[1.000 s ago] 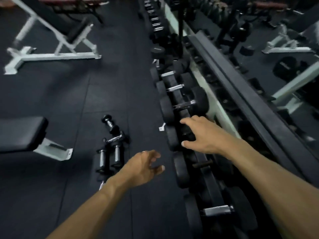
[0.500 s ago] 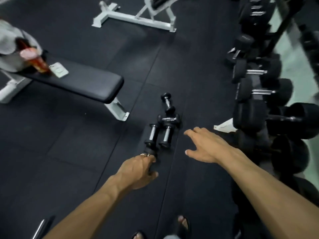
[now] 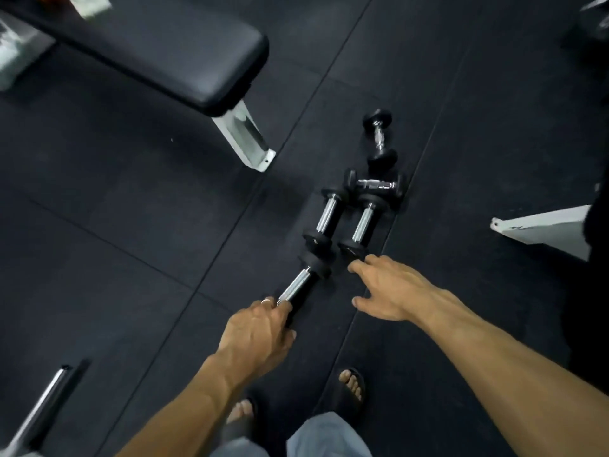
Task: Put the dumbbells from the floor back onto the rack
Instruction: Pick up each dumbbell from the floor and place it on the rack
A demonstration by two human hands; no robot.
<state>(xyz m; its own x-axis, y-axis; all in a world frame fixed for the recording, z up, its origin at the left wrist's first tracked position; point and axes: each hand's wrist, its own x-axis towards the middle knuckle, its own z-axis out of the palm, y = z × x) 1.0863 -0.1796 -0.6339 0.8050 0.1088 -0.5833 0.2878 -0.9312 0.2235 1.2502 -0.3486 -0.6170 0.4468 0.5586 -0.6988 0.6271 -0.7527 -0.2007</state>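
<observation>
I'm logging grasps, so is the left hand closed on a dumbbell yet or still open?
Closed. The left hand curls round the near end of the nearest dumbbell, whose chrome handle sticks out past the fingers. Whether it is lifted, cannot tell.

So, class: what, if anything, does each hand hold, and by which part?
The left hand grips the nearest dumbbell at the near end of its chrome handle. The right hand holds nothing; its fingers are spread.

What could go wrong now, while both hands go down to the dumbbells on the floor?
1. The left hand holds the nearest dumbbell near one end, so it may tip when lifted.
2. A dropped weight could hit the toes in open sandals right below.
3. The right hand reaches dumbbells lying packed together; pulling one may roll the others.
</observation>
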